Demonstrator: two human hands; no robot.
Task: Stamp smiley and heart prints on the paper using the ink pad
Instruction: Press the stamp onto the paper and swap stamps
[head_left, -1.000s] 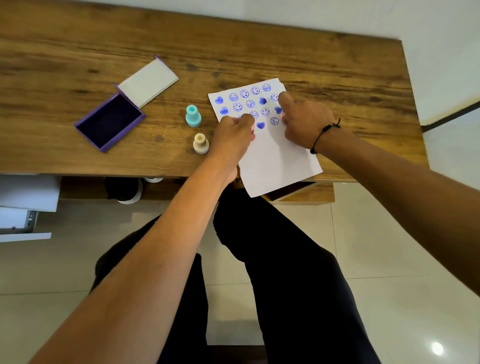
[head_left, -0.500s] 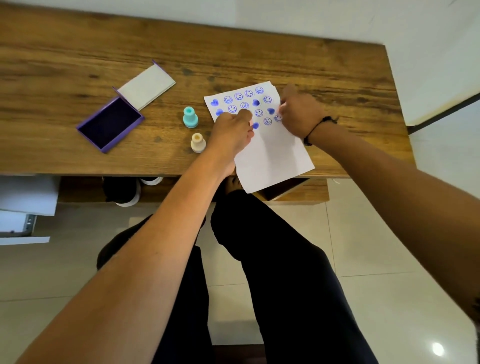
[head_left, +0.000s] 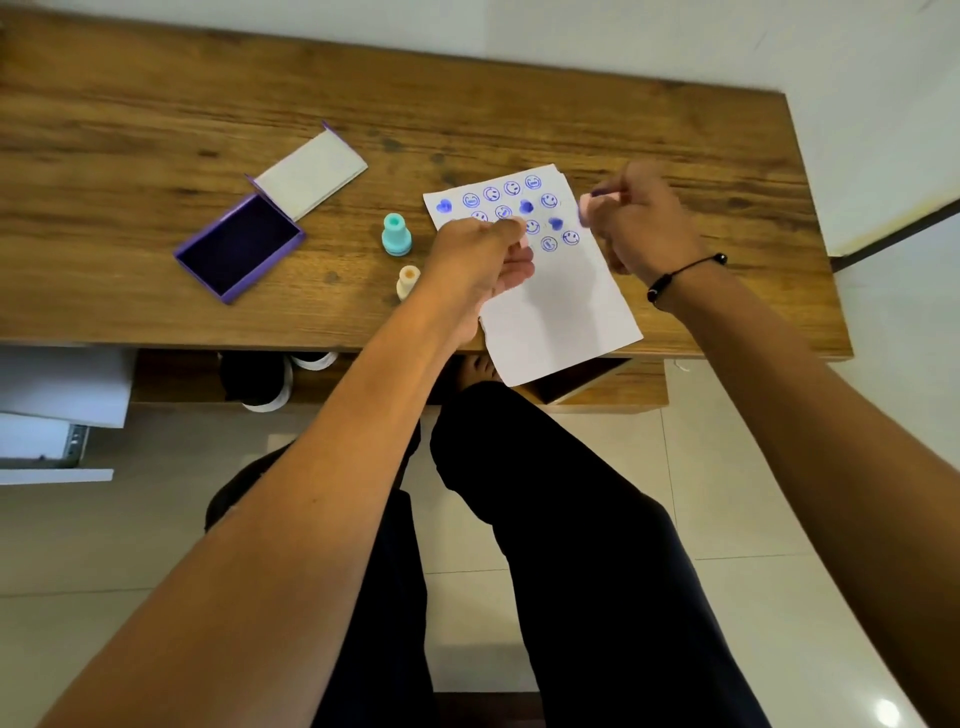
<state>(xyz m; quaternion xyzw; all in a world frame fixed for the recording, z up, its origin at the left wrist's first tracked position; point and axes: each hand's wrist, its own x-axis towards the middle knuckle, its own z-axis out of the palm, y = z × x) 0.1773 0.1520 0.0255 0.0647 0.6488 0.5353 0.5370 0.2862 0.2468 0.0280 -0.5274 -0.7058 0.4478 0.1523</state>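
A white paper lies on the wooden table, its near end hanging over the front edge. Blue smiley and heart prints fill its far part. My right hand holds a pink stamp lifted just off the paper's right edge, inked face turned up. My left hand rests on the paper's left side with fingers curled; nothing shows in it. The purple ink pad sits open at the left, its white-lined lid folded back.
A teal stamp and a cream stamp stand upright between the ink pad and the paper. Black shoes sit under the table. My dark-trousered legs are below the front edge. A white wall runs behind the table.
My right hand has lifted off the paper and moved right, showing the pink stamp. My left hand has stayed on the paper. The camera has shifted slightly.
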